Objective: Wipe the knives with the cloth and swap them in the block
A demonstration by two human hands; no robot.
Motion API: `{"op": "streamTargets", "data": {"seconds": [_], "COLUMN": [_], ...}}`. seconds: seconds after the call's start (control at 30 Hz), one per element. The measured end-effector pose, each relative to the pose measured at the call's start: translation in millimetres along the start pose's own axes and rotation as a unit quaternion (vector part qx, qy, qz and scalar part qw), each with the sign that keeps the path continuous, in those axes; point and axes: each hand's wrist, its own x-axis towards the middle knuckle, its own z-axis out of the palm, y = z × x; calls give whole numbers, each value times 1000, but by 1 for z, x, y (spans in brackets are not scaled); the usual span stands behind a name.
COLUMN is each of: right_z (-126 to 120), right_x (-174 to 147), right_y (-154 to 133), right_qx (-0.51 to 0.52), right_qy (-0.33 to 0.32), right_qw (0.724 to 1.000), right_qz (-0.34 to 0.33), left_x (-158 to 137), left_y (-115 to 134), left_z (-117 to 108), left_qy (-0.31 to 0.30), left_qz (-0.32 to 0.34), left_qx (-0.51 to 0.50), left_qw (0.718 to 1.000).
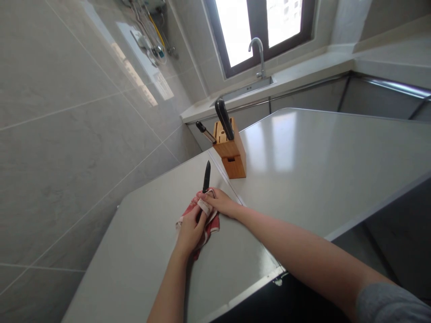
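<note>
- Knife [206,176] lies on the counter [303,161], tip toward 12 o'clock, lower part wrapped in a red cloth [211,225].
- Left hand [190,229] grips cloth and knife.
- Right hand [220,202] pinches the cloth at the blade.
- Knife block [232,154] stands at 1 o'clock.

my left hand [189,229]: fingers curled shut, arm stretched forward | my right hand [220,202]: closed, forearm angled in from right

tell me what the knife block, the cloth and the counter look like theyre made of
Knife block: light wood, probably bamboo, warm orange tone and matt. Cloth: soft woven fabric, red and white, bunched in folds in both hands. Counter: smooth pale grey, stone or composite, glossy with window glare.
</note>
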Motion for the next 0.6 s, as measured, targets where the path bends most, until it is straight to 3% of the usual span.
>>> {"op": "streamTargets", "data": {"seconds": [0.17, 0.3, 0.6], "right_z": [1, 1, 0], "right_x": [3, 3, 2], "right_y": [4, 2, -1], "right_qx": [32, 75, 28], "right_qy": [23, 20, 23], "right_qw": [999, 997, 999], "right_qz": [9, 6, 17], "left_x": [-2, -3, -1], "left_y": [-6, -4, -5], "left_z": [-2, -2, 1], "left_qy": [-29, -52, -53], "left_qz": [-31, -11, -21], "left_qx": [37, 51, 24], "left_qw": [998, 997, 998]}}
